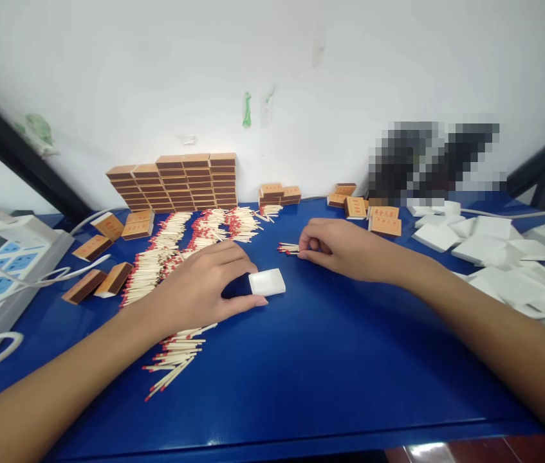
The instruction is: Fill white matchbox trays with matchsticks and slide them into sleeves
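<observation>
My left hand (pixel 209 280) has its thumb and fingertips on either side of a small white matchbox tray (pixel 268 282), just above or on the blue table; the tray looks empty. Beyond it, my right hand (pixel 332 247) is closed in a pinch on a small bunch of matches (pixel 289 248), their red heads pointing left. Long rows of loose red-headed matches (pixel 149 267) lie beside and partly behind my left hand. Another heap of matches (pixel 240 225) lies farther back. In front of my left wrist, some matches (pixel 178 354) are spread loosely.
Matchboxes (pixel 190 183) are stacked against the wall, with several loose matchboxes (pixel 138 225) at left and others (pixel 384 220) at back right. White trays (pixel 484 247) are piled at right. A power strip (pixel 11 270) with cables stands at left. The table's front edge (pixel 301 444) shows below.
</observation>
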A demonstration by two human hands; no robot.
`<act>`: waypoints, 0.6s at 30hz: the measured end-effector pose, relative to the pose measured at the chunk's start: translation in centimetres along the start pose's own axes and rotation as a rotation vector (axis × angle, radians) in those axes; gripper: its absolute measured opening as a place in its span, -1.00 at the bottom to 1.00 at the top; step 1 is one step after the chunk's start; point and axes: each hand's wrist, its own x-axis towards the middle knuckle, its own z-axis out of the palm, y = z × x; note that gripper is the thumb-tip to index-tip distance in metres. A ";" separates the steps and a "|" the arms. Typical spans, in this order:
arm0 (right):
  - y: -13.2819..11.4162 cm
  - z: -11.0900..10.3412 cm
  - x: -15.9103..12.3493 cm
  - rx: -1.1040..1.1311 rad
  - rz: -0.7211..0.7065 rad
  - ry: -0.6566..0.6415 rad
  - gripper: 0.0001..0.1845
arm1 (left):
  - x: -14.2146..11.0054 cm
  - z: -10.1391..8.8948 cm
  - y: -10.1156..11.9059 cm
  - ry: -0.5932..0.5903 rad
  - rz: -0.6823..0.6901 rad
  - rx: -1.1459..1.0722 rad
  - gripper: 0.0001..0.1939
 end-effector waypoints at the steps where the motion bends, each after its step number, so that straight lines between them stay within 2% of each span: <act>1: 0.1 0.0 0.0 -0.003 -0.001 0.006 -0.83 | 0.0 0.0 0.0 0.000 0.000 0.001 -0.63; 10: -0.4 -0.3 -0.3 0.036 0.001 -0.057 -0.73 | 0.0 0.0 -0.1 -0.014 -0.014 0.002 -0.63; 14: -2.2 -0.5 -1.0 0.142 -0.051 -0.042 -0.73 | 0.0 0.0 0.0 0.013 -0.005 0.005 -0.63; 18: -4.9 0.7 -1.5 0.170 -0.109 -0.039 -0.76 | 0.0 0.0 0.2 0.028 0.021 0.036 -0.65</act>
